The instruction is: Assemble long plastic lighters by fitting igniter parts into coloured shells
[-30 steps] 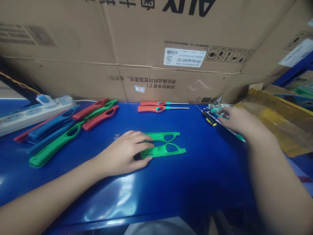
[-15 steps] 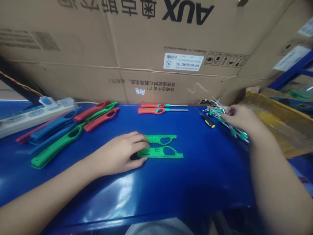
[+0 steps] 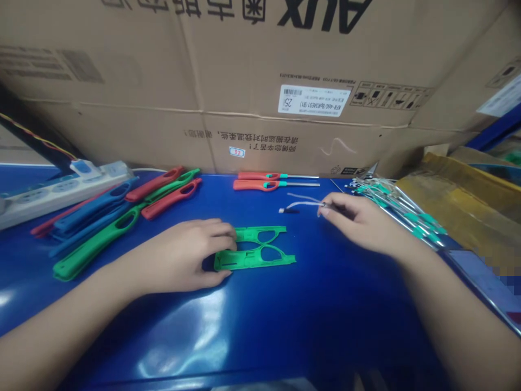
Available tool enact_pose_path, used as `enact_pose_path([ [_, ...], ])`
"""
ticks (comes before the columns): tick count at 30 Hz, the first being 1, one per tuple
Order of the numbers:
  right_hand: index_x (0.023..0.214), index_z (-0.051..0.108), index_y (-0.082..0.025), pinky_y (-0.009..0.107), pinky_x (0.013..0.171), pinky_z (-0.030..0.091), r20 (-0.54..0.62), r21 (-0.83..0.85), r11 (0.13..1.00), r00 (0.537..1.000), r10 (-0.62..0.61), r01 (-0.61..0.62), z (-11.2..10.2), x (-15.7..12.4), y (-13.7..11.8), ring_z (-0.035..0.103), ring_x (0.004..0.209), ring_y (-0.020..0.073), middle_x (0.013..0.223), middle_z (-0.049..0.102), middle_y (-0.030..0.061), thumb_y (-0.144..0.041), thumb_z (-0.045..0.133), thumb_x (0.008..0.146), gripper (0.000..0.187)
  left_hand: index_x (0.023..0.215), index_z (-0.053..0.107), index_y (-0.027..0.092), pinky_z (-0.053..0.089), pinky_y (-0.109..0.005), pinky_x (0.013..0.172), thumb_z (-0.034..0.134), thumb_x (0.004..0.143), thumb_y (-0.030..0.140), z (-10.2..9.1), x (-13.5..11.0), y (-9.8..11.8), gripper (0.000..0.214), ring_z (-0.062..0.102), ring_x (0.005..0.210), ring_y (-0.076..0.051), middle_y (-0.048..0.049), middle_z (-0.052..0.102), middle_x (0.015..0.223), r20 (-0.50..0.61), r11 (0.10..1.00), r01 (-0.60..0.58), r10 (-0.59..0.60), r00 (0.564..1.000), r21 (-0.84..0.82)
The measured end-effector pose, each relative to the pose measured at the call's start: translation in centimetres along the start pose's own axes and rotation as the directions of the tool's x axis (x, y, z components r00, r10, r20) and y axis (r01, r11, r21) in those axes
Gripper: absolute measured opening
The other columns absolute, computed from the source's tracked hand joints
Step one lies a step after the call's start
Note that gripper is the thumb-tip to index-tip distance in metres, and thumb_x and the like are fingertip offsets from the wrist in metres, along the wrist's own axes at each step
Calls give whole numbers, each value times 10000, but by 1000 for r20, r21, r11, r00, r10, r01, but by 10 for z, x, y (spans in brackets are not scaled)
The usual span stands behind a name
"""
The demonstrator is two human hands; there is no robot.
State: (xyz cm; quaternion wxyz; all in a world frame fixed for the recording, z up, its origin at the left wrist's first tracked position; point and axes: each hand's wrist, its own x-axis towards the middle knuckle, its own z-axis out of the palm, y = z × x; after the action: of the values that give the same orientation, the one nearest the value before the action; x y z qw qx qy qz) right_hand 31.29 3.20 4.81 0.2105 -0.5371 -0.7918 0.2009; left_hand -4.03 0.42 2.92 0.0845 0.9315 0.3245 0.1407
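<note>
Two green lighter casing halves (image 3: 244, 260) lie side by side on the blue table, hollow sides up, each with a trigger loop. My left hand (image 3: 183, 255) rests over their left ends, thumb along the near edge and fingers curled on the far half. Above the table to their right, my right hand (image 3: 354, 217) pinches a lighter core; its thin wires (image 3: 303, 204) stick out leftward, ending in a small white tip. Most of that core is hidden in my fingers. Behind this hand lies a pile of lighter cores (image 3: 407, 209) with metal tubes and teal parts.
Two red lighters (image 3: 254, 185) lie at the back by the cardboard box (image 3: 163, 136). Red, blue and green casings (image 3: 95, 241) are heaped at left beside a white power strip (image 3: 52, 193). A phone (image 3: 484, 282) and a yellow-taped carton (image 3: 459, 195) stand at right.
My right hand has come away from the pile, leftward and nearer, with one lighter core in it. The green halves have slid slightly left under my left hand. The screwdriver is now mostly hidden.
</note>
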Motion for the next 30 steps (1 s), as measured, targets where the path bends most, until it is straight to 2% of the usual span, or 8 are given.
enact_pose_path([
  [2,912,643,-217,278,677,465,88,31,992,989,-121,119,7,-4,-10,606,754,171,844,687,27,-408,507,996,249,1074,733,257,551,-362,885,723,864,407,0,0,-1,258,703,957,-236,-43,732,1105,90,999,-20,17,996,43],
  [3,928,641,-214,269,657,456,109,32,986,980,-166,163,10,-6,-13,592,726,160,830,675,22,-392,499,1010,241,1100,725,255,539,-385,905,717,877,452,1,1,-1,297,696,981,-248,-47,729,1118,98,998,-22,17,995,58],
  [6,949,632,-209,257,618,430,121,20,961,954,-276,275,18,-9,-18,552,664,135,808,647,11,-352,501,1031,211,1166,707,258,513,-395,931,701,910,513,7,5,3,362,678,1025,-247,-44,728,1130,-37,1000,18,-18,999,5],
  [9,973,630,-206,267,697,458,143,39,938,927,-346,345,24,-10,-20,601,750,146,882,673,31,-330,485,1050,206,1204,699,236,527,-326,920,685,954,426,17,10,11,315,672,1031,-202,-43,733,1117,-152,977,47,-80,985,-210],
  [14,1011,622,-202,276,766,470,144,69,907,895,-421,416,31,-10,-20,626,823,156,928,680,42,-306,459,1070,202,1234,719,235,540,-281,886,694,959,336,31,13,23,294,677,1012,-178,-40,751,1111,-136,887,111,-190,972,-448],
  [21,1000,615,-182,257,768,454,94,55,861,856,-508,505,34,-11,-19,600,834,142,921,656,39,-270,498,1051,155,1050,785,233,536,-201,765,680,963,282,33,14,32,145,691,851,-117,6,770,975,-16,718,218,-304,953,-660],
  [27,993,638,-188,273,723,418,152,-4,844,834,-530,537,34,-10,-18,562,818,151,875,617,25,-273,544,1026,131,1010,812,232,542,-207,714,757,890,306,34,13,30,151,689,784,-125,-1,795,922,-113,681,264,-455,883,-683],
  [30,1010,660,-195,284,718,416,174,-43,837,829,-531,545,35,-10,-16,569,832,161,896,626,33,-287,550,1025,145,1033,820,230,561,-224,707,768,877,312,34,12,29,184,703,784,-140,-23,809,959,-122,639,267,-496,860,-721],
])
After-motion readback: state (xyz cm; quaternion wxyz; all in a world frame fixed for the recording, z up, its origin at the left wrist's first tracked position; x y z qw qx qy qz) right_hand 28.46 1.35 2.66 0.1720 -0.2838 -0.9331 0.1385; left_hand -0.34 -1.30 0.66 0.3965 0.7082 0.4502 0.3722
